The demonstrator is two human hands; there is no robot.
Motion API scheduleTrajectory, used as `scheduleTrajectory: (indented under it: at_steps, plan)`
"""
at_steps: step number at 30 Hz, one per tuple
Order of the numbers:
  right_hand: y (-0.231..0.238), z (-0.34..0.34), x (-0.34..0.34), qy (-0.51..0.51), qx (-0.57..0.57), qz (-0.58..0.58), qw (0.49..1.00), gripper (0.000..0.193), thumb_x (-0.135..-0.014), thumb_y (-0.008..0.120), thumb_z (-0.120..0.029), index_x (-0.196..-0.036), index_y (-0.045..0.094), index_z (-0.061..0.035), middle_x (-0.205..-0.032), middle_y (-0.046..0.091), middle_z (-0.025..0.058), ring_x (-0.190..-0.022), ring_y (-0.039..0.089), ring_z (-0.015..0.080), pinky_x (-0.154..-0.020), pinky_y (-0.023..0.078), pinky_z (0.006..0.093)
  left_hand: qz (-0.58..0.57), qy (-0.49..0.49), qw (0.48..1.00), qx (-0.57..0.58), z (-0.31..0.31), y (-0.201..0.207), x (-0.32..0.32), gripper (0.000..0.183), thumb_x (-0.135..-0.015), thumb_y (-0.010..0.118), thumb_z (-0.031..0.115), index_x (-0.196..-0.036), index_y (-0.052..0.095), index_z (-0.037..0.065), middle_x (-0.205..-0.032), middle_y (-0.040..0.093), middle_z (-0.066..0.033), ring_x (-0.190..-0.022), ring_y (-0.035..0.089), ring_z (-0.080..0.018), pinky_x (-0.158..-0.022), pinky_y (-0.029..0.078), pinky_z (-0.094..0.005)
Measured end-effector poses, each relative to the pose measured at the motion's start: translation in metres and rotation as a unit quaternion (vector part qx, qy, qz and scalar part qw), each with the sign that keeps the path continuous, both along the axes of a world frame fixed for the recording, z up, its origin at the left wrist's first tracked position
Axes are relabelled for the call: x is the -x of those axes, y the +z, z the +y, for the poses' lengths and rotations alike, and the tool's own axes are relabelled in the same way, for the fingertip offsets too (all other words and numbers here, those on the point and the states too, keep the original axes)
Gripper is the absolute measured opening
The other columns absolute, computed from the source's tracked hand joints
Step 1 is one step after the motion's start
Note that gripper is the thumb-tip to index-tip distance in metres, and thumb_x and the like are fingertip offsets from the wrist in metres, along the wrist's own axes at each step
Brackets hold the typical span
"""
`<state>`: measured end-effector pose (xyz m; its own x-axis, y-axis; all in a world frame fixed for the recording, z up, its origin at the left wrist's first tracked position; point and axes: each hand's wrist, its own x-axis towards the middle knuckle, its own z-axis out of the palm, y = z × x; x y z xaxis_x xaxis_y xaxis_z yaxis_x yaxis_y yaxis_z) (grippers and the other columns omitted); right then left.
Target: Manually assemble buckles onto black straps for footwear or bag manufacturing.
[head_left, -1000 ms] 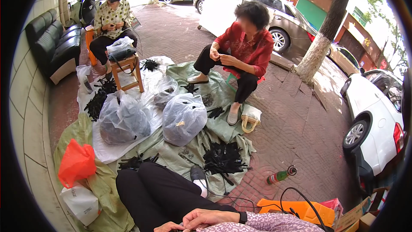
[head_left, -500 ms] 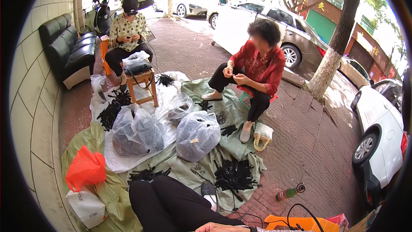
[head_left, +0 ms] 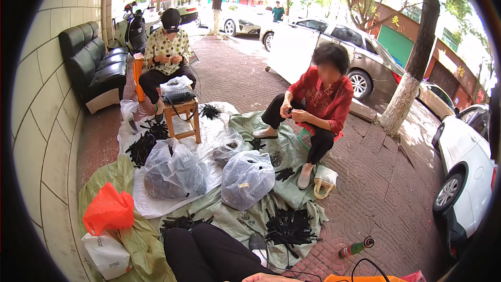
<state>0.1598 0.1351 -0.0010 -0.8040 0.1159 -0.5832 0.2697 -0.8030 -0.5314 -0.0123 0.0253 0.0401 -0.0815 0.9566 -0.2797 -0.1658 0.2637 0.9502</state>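
Only a sliver of my right hand (head_left: 267, 278) shows at the bottom edge, beside my dark-trousered legs (head_left: 219, 253). Its fingers are cut off, so what it holds, if anything, is hidden. My left hand is out of the picture. Beyond my shoe (head_left: 257, 242) lies a heap of thin black strips (head_left: 292, 224) on a green sheet (head_left: 209, 206). A smaller heap of black strips (head_left: 183, 222) is left of it, by my knees. Two translucent bags of dark pieces, one on the right (head_left: 248, 180) and one on the left (head_left: 175, 175), stand farther off.
A co-worker in red (head_left: 326, 96) and another in a dotted shirt (head_left: 167, 49) sit handling small dark pieces. Nearby are a wooden stool (head_left: 182, 120), red bag (head_left: 108, 209), white bag (head_left: 107, 256), green bottle (head_left: 355, 248), black cable (head_left: 368, 261), orange object (head_left: 360, 278) and cream handbag (head_left: 324, 180).
The whole view has shifted slightly, with the scene sitting lower and to the right. Less of my right hand shows, and its wristband has left the picture. The red-clad co-worker's hands have shifted a little.
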Motion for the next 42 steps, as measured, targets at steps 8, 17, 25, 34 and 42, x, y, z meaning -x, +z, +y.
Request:
scheduleTrajectory:
  at_steps: [8,17,25,34,42]
  plan:
    - [0.013,-0.005,0.001,0.018,-0.056,0.032,0.998,0.013,-0.092,0.064,-0.019,-0.089,0.067,-0.0075,-0.071,0.060,-0.0053,-0.058,0.051,0.0028,-0.053,0.040,0.0174,0.154,0.003,0.986,-0.065,-0.006,0.006,0.002,0.013,-0.081,0.076,0.008,-0.089,0.072,-0.002,-0.073,0.070,-0.0056,-0.066,0.059,-0.0059,-0.059,0.048,-0.0229]
    - [0.001,-0.006,0.001,0.014,0.061,0.030,0.998,0.013,-0.091,0.067,-0.020,-0.090,0.068,-0.0071,-0.071,0.062,-0.0051,-0.058,0.054,0.0036,-0.054,0.042,0.0181,0.031,-0.073,0.997,-0.009,-0.002,-0.010,0.011,0.015,-0.081,0.076,0.008,-0.092,0.071,-0.001,-0.076,0.069,-0.0049,-0.070,0.059,-0.0052,-0.062,0.048,-0.0233]
    - [0.003,-0.010,-0.002,0.049,-0.035,0.026,0.998,0.012,-0.089,0.068,-0.019,-0.090,0.069,-0.0069,-0.075,0.064,-0.0040,-0.065,0.056,0.0032,-0.061,0.042,0.0181,-0.159,-0.084,0.983,0.040,-0.020,-0.024,0.007,0.015,-0.084,0.075,0.011,-0.092,0.069,0.000,-0.087,0.068,-0.0041,-0.078,0.059,-0.0084,-0.069,0.048,-0.0249]
    - [-0.011,-0.007,0.001,0.028,-0.069,0.003,0.997,0.012,-0.089,0.068,-0.018,-0.092,0.068,-0.0065,-0.077,0.065,-0.0030,-0.067,0.057,0.0054,-0.064,0.044,0.0200,-0.200,-0.097,0.973,0.058,-0.022,-0.042,0.014,0.017,-0.086,0.075,0.013,-0.093,0.064,0.002,-0.100,0.065,-0.0087,-0.092,0.059,-0.0146,-0.082,0.049,-0.0288]
    - [-0.013,-0.027,-0.017,-0.007,-0.064,0.021,0.998,0.012,-0.089,0.068,-0.017,-0.093,0.067,-0.0063,-0.077,0.065,-0.0023,-0.068,0.058,0.0063,-0.065,0.045,0.0207,-0.157,-0.073,0.984,0.031,-0.023,-0.041,0.006,0.017,-0.083,0.075,0.012,-0.093,0.068,0.001,-0.088,0.067,-0.0033,-0.079,0.059,-0.0086,-0.071,0.048,-0.0246]
